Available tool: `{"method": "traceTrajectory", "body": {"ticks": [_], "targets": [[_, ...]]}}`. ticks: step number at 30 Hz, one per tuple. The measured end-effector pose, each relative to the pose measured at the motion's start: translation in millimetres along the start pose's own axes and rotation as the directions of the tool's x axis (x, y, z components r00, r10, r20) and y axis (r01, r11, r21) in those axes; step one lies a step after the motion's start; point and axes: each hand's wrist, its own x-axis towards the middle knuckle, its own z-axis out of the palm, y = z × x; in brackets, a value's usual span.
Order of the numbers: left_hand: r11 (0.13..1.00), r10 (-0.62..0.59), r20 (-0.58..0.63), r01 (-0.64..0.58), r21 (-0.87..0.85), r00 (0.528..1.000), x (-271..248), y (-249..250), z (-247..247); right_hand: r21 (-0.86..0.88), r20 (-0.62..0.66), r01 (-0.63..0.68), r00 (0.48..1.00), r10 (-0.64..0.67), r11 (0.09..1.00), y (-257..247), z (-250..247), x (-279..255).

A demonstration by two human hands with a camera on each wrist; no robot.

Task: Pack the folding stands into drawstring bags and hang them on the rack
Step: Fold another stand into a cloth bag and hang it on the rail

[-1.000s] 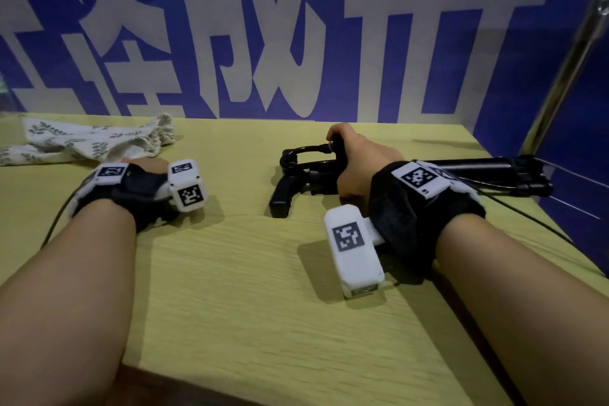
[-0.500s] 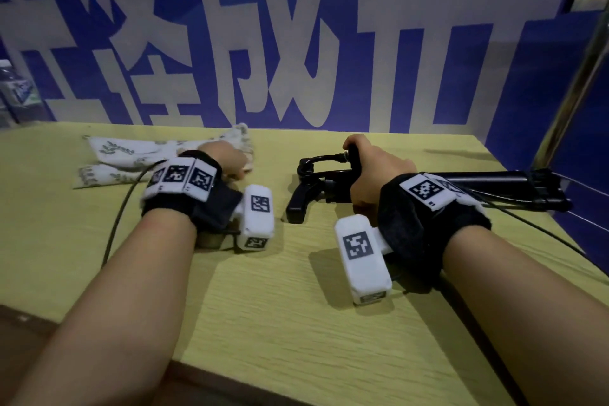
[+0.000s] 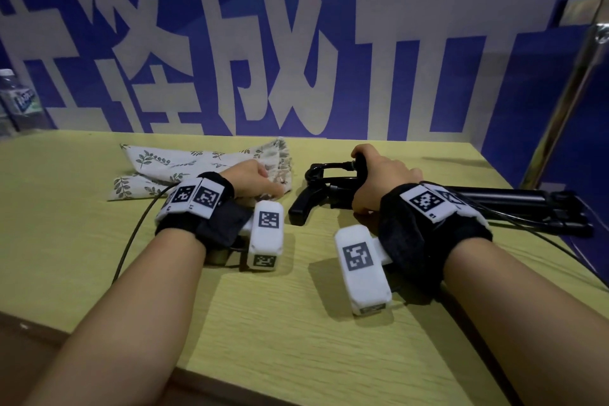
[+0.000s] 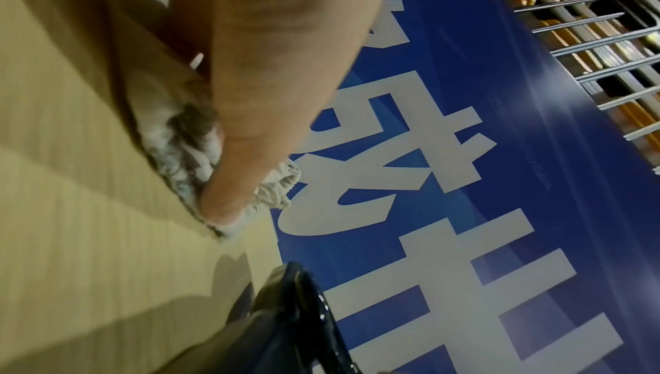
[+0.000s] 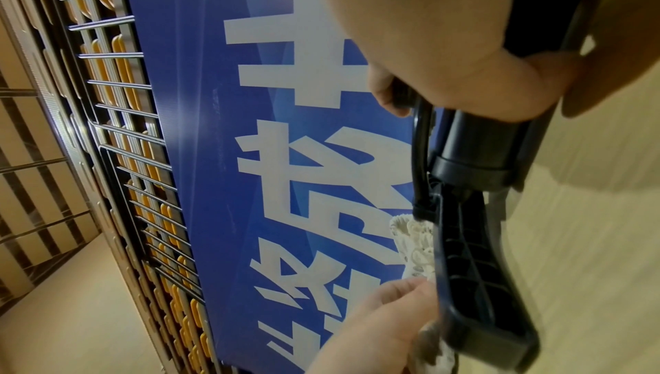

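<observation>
The folding stand [image 3: 428, 199] lay flat on the worktop [image 3: 296, 323] with its long axis running left to right, parallel to the far edge: its clamp head pointed toward the middle and its bundled legs reached toward the right edge. The right hand [image 3: 379, 184] was wrapped round the stand near the head end, fingers curled about the black shaft. Just beside that head, to its left and apart from it, the gathered mouth of the leaf-printed drawstring bag [image 3: 197, 168] faced the stand, with the rest of the cloth trailing toward the far left corner. The left hand [image 3: 253, 180] pinched the ruffled mouth, the thumb [image 4: 228, 199] pressing the fabric down. So mouth and head were nearly in line, and the stand would probably need only a short slide leftward, once the mouth was spread.
</observation>
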Motion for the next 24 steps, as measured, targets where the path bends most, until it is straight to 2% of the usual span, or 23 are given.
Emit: {"method": "traceTrajectory", "body": {"ticks": [1,13,16,20,22,23,24], "targets": [[1.000,-0.020,0.014,0.020,-0.004,1.000,0.8,-0.3,0.5,0.001,0.004,-0.001,1.000,0.001,1.000,-0.2,-0.5,-0.2],[0.989,-0.101,-0.133,0.085,-0.125,0.986,9.4,-15.0,-4.2,0.014,0.032,-0.009,0.999,0.008,1.000,1.2,-2.5,1.7],[0.918,-0.112,-0.250,0.004,-0.396,0.962,6.5,-5.8,-13.3,0.019,0.042,-0.022,0.999,0.021,1.000,1.8,-0.3,7.5],[0.732,-0.123,-0.457,-0.231,-0.642,0.881,2.0,21.0,-25.0,-0.025,0.065,-0.035,0.997,0.037,0.999,8.0,-6.8,7.8],[0.622,-0.119,-0.509,-0.336,-0.708,0.852,-3.2,42.7,-24.4,-0.054,0.064,-0.053,0.996,0.056,0.997,17.9,-12.5,7.2],[0.605,-0.081,-0.522,-0.374,-0.703,0.849,-6.5,53.9,-22.1,-0.065,0.068,-0.056,0.996,0.061,0.996,23.0,-15.3,6.2],[0.627,-0.017,-0.523,-0.398,-0.669,0.852,-9.9,64.6,-18.0,-0.072,0.076,-0.057,0.995,0.063,0.996,28.1,-17.7,4.8]]}}
